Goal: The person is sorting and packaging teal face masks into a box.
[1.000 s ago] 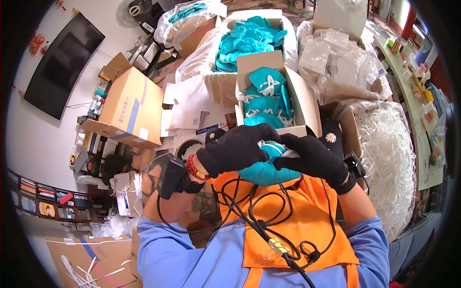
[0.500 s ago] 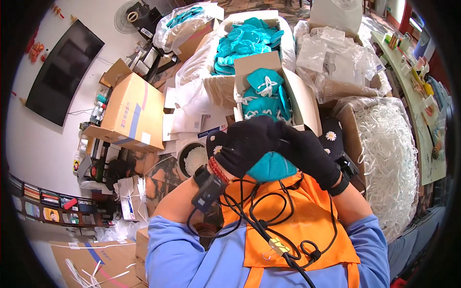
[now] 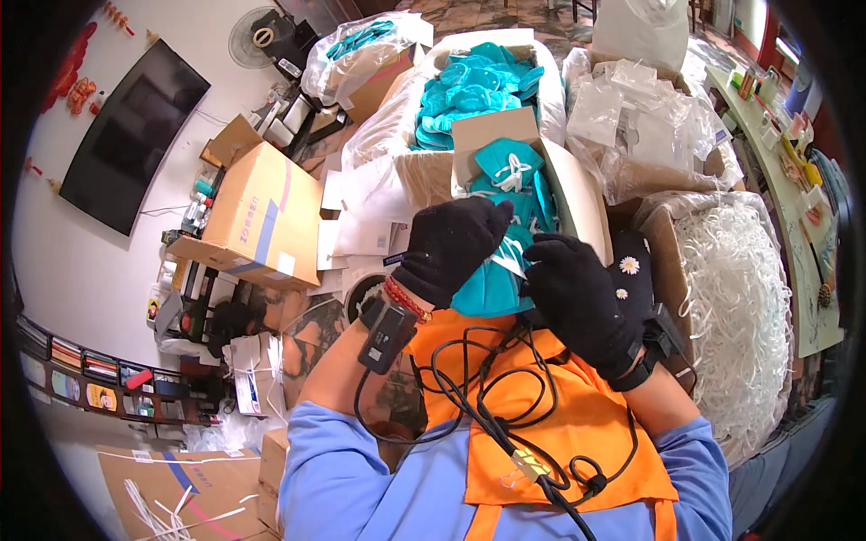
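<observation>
A teal cup-shaped face mask (image 3: 485, 290) lies at my lap, below and between my gloved hands. My left hand (image 3: 456, 248), in a black glove, is closed with its knuckles up above the mask; what its fingers pinch is hidden. My right hand (image 3: 582, 298), also black-gloved, has its fingers curled in at the mask's right side. By its fingertips shows a white strap (image 3: 511, 260) across the teal fabric. Just beyond stands an open carton (image 3: 577, 194) of teal masks (image 3: 508, 167) with white straps.
Behind is a plastic-lined box of loose teal masks (image 3: 478, 86). On the right, a carton holds white elastic straps (image 3: 735, 316), with clear plastic bags (image 3: 645, 117) behind it. A closed carton (image 3: 262, 216) and a bowl (image 3: 358, 293) are at left. Black cables (image 3: 478, 388) cross my orange apron (image 3: 577, 433).
My hands have moved apart from being together over the mask. The left went up slightly, the right lower, uncovering the mask and a white strap. The view has shifted a little.
</observation>
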Available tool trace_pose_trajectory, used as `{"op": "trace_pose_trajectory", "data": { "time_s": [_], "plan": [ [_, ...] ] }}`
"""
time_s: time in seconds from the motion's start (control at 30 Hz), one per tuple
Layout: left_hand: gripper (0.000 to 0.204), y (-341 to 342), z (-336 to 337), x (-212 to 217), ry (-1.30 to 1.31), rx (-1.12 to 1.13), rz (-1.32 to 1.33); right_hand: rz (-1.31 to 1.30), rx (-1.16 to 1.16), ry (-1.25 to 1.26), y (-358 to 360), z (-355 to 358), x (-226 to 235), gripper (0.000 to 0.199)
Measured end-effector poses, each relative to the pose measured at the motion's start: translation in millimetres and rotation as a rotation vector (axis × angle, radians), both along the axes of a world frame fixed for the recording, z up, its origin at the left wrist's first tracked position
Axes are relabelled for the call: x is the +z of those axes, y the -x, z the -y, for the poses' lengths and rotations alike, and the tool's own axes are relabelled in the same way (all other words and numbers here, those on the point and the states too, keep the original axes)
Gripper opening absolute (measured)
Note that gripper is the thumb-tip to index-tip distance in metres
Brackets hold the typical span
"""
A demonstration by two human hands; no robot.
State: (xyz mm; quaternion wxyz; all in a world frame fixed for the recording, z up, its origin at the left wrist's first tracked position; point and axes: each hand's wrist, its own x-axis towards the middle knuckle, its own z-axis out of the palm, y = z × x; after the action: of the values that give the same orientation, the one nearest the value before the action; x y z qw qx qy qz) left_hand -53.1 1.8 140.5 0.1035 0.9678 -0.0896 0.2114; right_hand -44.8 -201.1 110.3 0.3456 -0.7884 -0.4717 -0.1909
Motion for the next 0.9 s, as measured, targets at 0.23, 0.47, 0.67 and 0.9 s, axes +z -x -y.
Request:
{"op": "trace_pose_trajectory", "data": {
  "time_s": [0.23,0.47,0.67,0.9],
  "plan": [
    [0.03,-2,3,-1,0.452,-0.163,-0.28,-0.421,0.156,-0.306,-5,-18,15,0.027],
    [0.027,-24,8,-19,0.099,-0.05,-0.186,-0.563,0.155,-0.464,23,-35,17,0.024],
    [0.021,-77,-86,-92,-0.244,0.073,0.279,-0.421,0.341,0.089,89,-33,40,0.012],
    [0.021,-33,-67,-1,-0.088,-0.027,0.115,-0.534,0.027,-0.566,-13,-32,49,0.04]
  ]
}}
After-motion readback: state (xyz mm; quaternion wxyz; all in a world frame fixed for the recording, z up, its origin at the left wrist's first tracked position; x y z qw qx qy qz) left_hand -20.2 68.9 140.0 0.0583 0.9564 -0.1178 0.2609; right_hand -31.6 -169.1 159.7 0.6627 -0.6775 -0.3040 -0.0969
